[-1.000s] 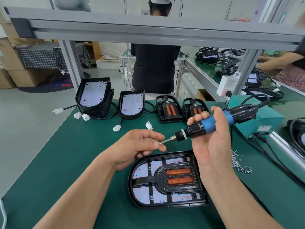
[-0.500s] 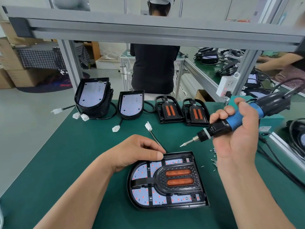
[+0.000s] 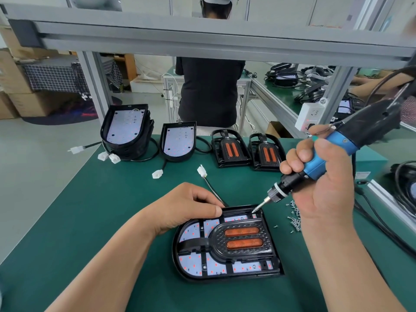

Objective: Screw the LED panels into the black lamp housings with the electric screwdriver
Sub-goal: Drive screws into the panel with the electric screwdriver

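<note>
A black lamp housing (image 3: 273, 270) lies flat on the green mat in front of me, with a white LED panel (image 3: 193, 230) and two orange lenses inside it. My left hand (image 3: 184, 210) rests on the housing's far left edge with its fingers curled, pressing it down. My right hand (image 3: 322, 188) grips the blue and black electric screwdriver (image 3: 333, 154), tilted down to the left. Its bit tip touches the housing's far right corner. Loose screws (image 3: 295, 218) lie in a small heap just right of the housing.
At the back of the mat (image 3: 90, 210) stand a stack of housings with panels (image 3: 126, 129), a single housing (image 3: 179, 140) and two lens frames (image 3: 230, 152), with white connectors on cables. A teal box and black cords lie right. A person sits beyond the bench.
My right hand has swung the screwdriver down and to the left, from above the mat onto the housing's far right corner. My left hand stays on the housing's far edge.
</note>
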The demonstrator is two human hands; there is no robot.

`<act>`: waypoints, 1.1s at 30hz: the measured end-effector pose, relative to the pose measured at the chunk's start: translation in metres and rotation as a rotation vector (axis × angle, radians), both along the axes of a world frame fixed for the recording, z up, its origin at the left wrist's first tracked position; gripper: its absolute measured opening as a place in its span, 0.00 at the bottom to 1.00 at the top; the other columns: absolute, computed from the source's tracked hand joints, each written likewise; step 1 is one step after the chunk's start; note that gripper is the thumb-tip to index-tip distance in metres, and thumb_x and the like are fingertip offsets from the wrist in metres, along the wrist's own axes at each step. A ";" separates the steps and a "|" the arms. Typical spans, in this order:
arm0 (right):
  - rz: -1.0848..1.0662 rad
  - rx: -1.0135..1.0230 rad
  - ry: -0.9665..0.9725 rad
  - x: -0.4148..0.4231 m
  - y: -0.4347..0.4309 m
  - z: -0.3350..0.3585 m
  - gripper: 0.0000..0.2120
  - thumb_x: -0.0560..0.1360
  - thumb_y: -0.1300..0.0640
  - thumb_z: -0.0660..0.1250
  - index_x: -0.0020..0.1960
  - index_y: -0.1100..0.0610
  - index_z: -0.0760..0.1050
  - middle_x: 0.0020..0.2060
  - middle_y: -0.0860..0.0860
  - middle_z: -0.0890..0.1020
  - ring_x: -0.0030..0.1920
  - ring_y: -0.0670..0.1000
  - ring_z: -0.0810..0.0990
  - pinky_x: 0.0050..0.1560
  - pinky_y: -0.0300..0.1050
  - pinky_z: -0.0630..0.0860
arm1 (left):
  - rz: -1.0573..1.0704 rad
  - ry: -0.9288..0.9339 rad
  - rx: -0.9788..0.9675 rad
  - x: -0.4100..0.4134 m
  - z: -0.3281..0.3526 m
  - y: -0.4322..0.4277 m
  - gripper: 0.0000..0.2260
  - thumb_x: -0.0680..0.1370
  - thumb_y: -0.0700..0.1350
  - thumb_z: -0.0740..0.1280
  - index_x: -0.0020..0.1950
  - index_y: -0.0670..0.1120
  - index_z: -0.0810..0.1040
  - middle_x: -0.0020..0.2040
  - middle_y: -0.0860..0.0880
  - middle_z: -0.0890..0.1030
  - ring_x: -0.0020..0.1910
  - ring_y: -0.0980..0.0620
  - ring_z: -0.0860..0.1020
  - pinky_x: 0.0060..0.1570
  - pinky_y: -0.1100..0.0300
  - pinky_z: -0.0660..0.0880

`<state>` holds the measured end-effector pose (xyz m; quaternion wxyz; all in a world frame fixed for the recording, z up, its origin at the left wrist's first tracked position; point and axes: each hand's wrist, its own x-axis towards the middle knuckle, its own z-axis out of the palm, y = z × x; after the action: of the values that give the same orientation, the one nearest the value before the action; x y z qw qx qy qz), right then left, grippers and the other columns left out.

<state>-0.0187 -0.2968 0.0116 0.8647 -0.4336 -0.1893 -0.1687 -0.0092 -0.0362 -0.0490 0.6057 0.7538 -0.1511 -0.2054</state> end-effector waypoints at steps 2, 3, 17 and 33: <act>0.007 -0.007 0.008 0.001 0.000 -0.001 0.08 0.75 0.56 0.66 0.54 0.52 0.75 0.35 0.49 0.71 0.32 0.49 0.71 0.37 0.44 0.73 | -0.002 0.000 0.000 0.000 -0.001 0.000 0.07 0.73 0.45 0.76 0.50 0.46 0.89 0.48 0.47 0.89 0.46 0.54 0.85 0.50 0.62 0.80; 0.009 -0.010 0.011 0.001 0.000 -0.002 0.08 0.75 0.56 0.66 0.54 0.52 0.76 0.35 0.49 0.71 0.32 0.49 0.71 0.37 0.44 0.73 | -0.003 -0.002 0.003 0.000 -0.001 0.000 0.07 0.74 0.45 0.76 0.50 0.46 0.89 0.47 0.48 0.89 0.45 0.55 0.85 0.49 0.63 0.80; 0.009 -0.066 0.026 0.001 0.007 -0.003 0.10 0.73 0.56 0.67 0.54 0.52 0.76 0.34 0.50 0.71 0.31 0.50 0.70 0.36 0.45 0.73 | 0.003 -0.045 0.060 0.000 0.000 -0.003 0.08 0.74 0.46 0.75 0.50 0.47 0.89 0.48 0.52 0.89 0.47 0.57 0.85 0.50 0.64 0.79; 0.017 -0.219 -0.018 -0.007 0.018 0.002 0.12 0.72 0.59 0.67 0.55 0.52 0.76 0.33 0.51 0.71 0.30 0.53 0.70 0.34 0.48 0.73 | 0.041 -0.251 0.193 -0.004 -0.003 -0.016 0.05 0.75 0.45 0.78 0.40 0.53 0.86 0.37 0.45 0.82 0.33 0.57 0.73 0.38 0.63 0.71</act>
<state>-0.0255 -0.2792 0.0136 0.8117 -0.5224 -0.2180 -0.1438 -0.0131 -0.0521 -0.0523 0.5109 0.8310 -0.1899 -0.1110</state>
